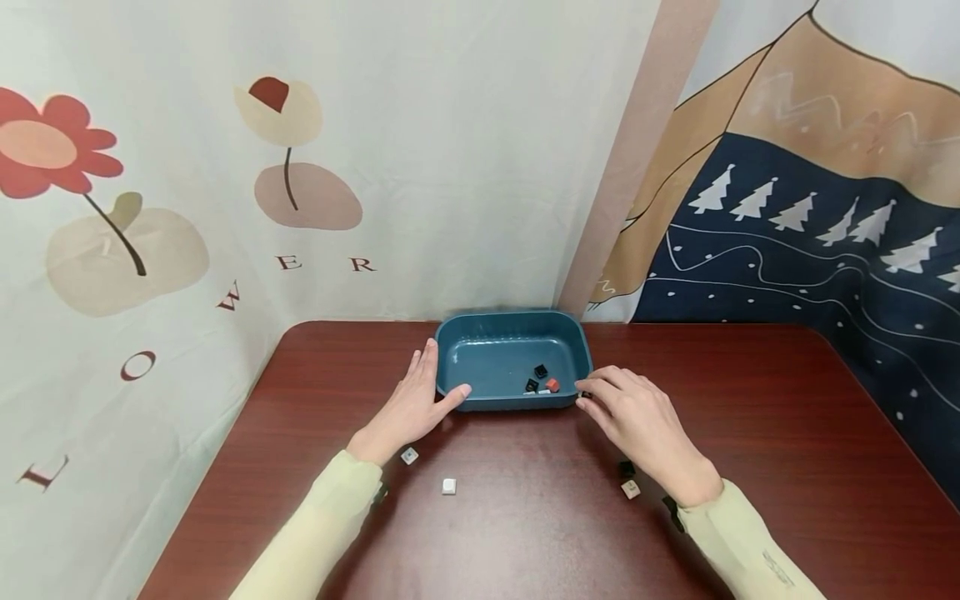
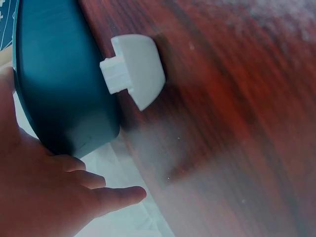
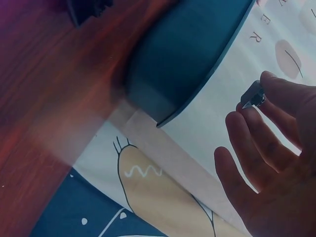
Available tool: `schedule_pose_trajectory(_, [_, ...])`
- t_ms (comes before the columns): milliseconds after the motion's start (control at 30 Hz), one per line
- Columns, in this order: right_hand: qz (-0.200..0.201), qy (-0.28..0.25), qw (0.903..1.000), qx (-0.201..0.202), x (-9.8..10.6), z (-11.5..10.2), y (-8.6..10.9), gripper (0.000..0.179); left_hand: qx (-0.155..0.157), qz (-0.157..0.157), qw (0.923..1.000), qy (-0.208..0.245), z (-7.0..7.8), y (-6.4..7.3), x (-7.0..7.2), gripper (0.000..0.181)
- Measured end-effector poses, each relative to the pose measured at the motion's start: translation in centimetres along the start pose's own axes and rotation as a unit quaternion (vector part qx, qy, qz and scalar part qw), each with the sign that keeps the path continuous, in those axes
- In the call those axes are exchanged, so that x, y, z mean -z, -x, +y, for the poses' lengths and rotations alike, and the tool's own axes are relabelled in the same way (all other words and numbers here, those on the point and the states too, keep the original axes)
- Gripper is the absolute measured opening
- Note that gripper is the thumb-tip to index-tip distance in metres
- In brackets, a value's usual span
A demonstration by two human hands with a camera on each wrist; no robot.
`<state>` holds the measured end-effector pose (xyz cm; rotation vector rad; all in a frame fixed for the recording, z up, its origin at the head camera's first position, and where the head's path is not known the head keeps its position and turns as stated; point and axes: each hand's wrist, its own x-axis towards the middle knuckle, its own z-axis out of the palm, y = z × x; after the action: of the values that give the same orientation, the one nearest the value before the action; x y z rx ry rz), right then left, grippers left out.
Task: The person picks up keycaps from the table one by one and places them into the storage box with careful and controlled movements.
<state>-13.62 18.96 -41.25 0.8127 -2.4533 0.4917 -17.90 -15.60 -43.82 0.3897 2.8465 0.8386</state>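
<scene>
At the back of the table sits a blue plastic basin (image 1: 513, 403). Inside it lie black keycaps (image 1: 541, 371), an orange-red keycap (image 1: 552, 385) and white ones partly hidden by the near wall. My left hand (image 1: 408, 407) rests against the basin's left end, fingers extended along the outside and thumb over the near rim. My right hand (image 1: 637, 421) is by the near right corner, pinching a small keycap (image 3: 253, 95) between thumb and fingertips. The right wrist view shows that keycap held above the rim; its face is hard to make out.
Loose on the table near my left arm are a white keycap (image 1: 448, 486) and a pale keycap with a mark (image 1: 408, 456). A cream keycap (image 1: 630, 489) and dark ones lie under my right forearm. A printed curtain (image 1: 465, 167) hangs behind the table (image 1: 517, 533).
</scene>
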Motion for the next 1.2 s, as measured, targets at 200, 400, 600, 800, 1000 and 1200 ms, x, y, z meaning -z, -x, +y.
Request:
schedule_pose_trajectory(200, [-0.003, -0.020, 0.9997, -0.013, -0.3, 0.0, -1.2, 0.023, -0.002, 0.002, 1.0000, -0.002, -0.1, -0.1, 0.1, 0.106])
schedule_pose_trajectory(400, [0.008, -0.047, 0.9987, -0.021, -1.2, 0.0, -2.5, 0.025, -0.004, 0.002, 1.0000, -0.003, -0.1, -0.1, 0.0, 0.106])
schedule_pose_trajectory(600, [0.021, -0.068, 0.9972, -0.021, -2.3, -0.1, -3.6, 0.020, -0.003, 0.002, 1.0000, 0.000, -0.1, 0.0, -0.1, 0.106])
schedule_pose_trajectory(800, [0.021, -0.074, 0.9968, -0.022, -3.3, 0.3, -4.6, 0.019, -0.003, 0.003, 1.0000, 0.000, -0.1, -0.1, 0.0, 0.105])
schedule_pose_trajectory(1000, [-0.012, -0.062, 0.9976, -0.030, -4.6, 0.6, -5.0, 0.019, -0.003, 0.005, 1.0000, -0.001, -0.1, -0.1, 0.0, 0.105])
schedule_pose_trajectory(1200, [-0.045, -0.057, 0.9962, -0.048, -5.5, 0.6, -5.3, 0.020, -0.006, 0.008, 1.0000, 0.000, -0.2, 0.0, -0.1, 0.104])
